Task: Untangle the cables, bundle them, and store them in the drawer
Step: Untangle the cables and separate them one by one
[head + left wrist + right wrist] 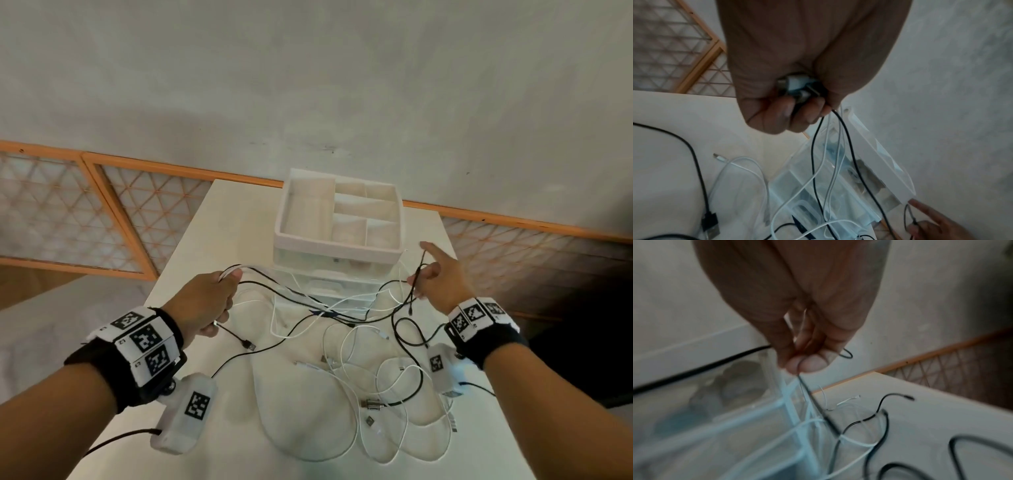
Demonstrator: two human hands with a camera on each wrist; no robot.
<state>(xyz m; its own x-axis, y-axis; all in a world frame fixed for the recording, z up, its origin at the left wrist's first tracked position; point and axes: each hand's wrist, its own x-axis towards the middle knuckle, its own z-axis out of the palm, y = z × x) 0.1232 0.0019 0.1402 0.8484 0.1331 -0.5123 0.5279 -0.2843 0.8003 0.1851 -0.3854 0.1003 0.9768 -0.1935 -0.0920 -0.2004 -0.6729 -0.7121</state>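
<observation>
A tangle of black and white cables (356, 346) lies on the white table (205, 240) in front of a clear drawer unit (337, 277) topped by a white divided tray (339, 212). My left hand (212, 298) is fisted around several cable ends, whose plugs (797, 87) show in the left wrist view. Black and white strands run from it across the drawers to the right. My right hand (435, 277) pinches a thin black cable (818, 405) between thumb and fingers, with the index finger pointing out. Both hands hold the strands lifted above the table.
An orange-framed lattice screen (102, 219) stands behind the table to the left and right. Loose white loops (394, 411) and a black USB plug (248, 344) lie on the near tabletop. A grey floor shows beyond.
</observation>
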